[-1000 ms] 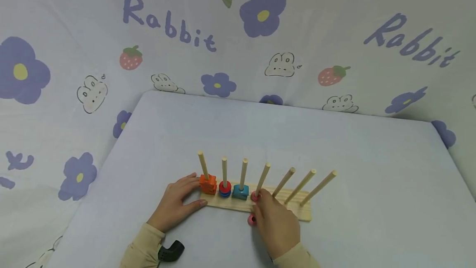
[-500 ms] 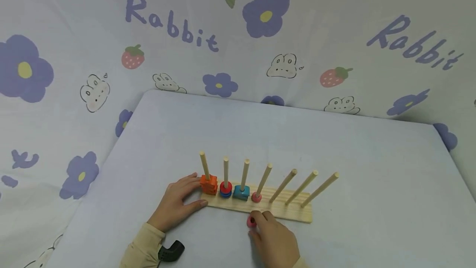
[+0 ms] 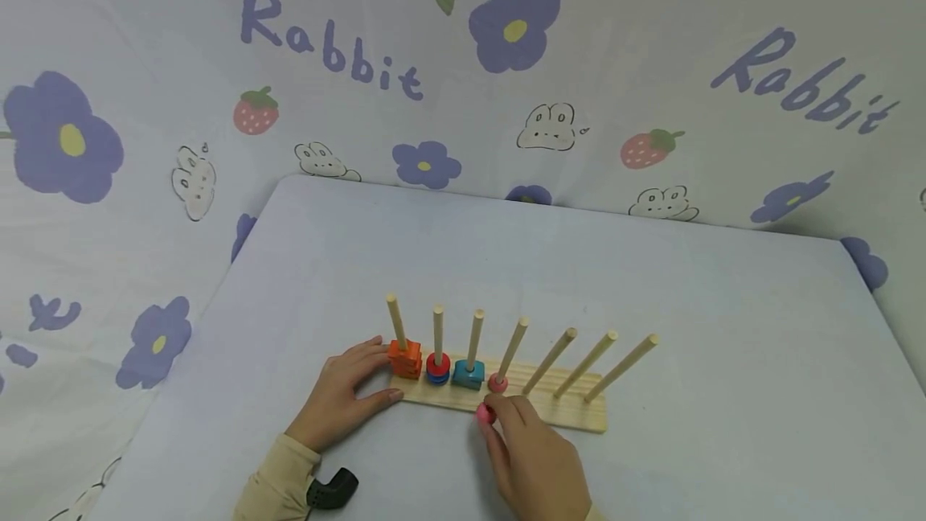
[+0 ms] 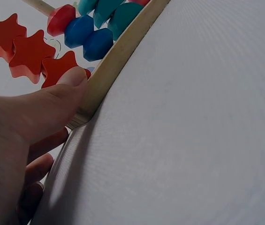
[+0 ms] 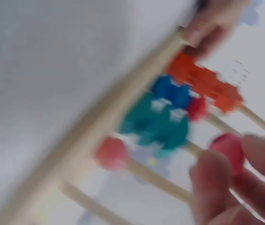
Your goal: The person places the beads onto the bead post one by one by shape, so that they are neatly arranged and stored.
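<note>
A wooden peg board [image 3: 579, 416] with a row of upright pegs lies on the table. My left hand [image 3: 347, 396] grips its left end, thumb [image 4: 73, 77] on the front edge and fingers behind. Orange stars [image 4: 31, 56] sit on the first peg, blue beads [image 4: 79, 32] with a red bead [image 4: 61, 20] above them on the second. Teal pieces [image 3: 469, 375] fill the bottom of the third. One pink bead [image 3: 497, 383] is at the base of the fourth peg. Just in front of the board, my right hand [image 3: 538, 449] pinches another pink bead [image 3: 485, 415] between thumb and fingers.
Three bare pegs [image 3: 620, 368] stand at the board's right end. A black curved object [image 3: 333, 489] is beside the left sleeve. Behind the white table [image 3: 723, 328] hangs a cloth [image 3: 463, 87] printed with flowers and rabbits.
My right hand has left the fourth peg, leaving a pink bead there, come down to the loose pink bead and lifted it slightly toward the board. The left hand keeps its place.
</note>
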The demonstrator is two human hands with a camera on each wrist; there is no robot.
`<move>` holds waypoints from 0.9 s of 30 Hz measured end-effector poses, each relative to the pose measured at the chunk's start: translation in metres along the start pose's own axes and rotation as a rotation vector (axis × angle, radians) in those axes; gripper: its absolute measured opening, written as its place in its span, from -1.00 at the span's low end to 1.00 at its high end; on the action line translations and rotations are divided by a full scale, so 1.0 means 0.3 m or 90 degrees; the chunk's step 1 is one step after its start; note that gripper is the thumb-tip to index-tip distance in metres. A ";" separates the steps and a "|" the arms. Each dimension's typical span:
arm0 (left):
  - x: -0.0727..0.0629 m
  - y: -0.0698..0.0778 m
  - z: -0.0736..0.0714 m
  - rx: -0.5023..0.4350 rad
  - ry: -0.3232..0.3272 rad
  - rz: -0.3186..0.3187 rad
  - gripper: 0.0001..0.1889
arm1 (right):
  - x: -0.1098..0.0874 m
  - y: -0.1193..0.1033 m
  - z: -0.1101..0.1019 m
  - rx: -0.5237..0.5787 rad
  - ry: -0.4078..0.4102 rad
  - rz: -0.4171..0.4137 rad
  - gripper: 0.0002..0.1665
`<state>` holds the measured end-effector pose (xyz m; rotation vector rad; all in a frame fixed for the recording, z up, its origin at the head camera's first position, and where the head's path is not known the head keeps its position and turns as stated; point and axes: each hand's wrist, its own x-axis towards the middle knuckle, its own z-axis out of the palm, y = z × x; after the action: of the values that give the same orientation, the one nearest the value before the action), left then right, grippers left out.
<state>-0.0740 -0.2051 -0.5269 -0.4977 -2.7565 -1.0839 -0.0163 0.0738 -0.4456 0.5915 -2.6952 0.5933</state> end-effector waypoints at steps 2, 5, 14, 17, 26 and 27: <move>-0.001 0.000 0.000 -0.001 0.001 0.001 -0.48 | 0.015 -0.015 -0.040 0.026 0.050 -0.019 -0.66; -0.001 0.003 -0.003 -0.006 -0.003 -0.001 -0.48 | 0.040 -0.032 -0.107 0.070 0.128 -0.056 -0.77; -0.001 0.000 0.001 0.005 -0.004 -0.003 -0.47 | 0.143 -0.026 -0.280 0.107 0.339 -0.129 -0.61; -0.002 0.003 -0.001 0.004 -0.004 -0.003 -0.47 | 0.172 -0.009 -0.305 0.104 0.356 -0.132 -0.60; -0.001 0.003 -0.005 0.007 -0.001 0.005 -0.48 | 0.229 0.007 -0.286 0.083 0.354 -0.118 -0.64; 0.000 0.002 -0.005 0.007 -0.001 0.005 -0.48 | 0.232 0.007 -0.284 0.083 0.356 -0.114 -0.64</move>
<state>-0.0739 -0.2056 -0.5255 -0.5090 -2.7579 -1.0669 -0.0593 0.0919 -0.3460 0.5865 -2.0725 0.7577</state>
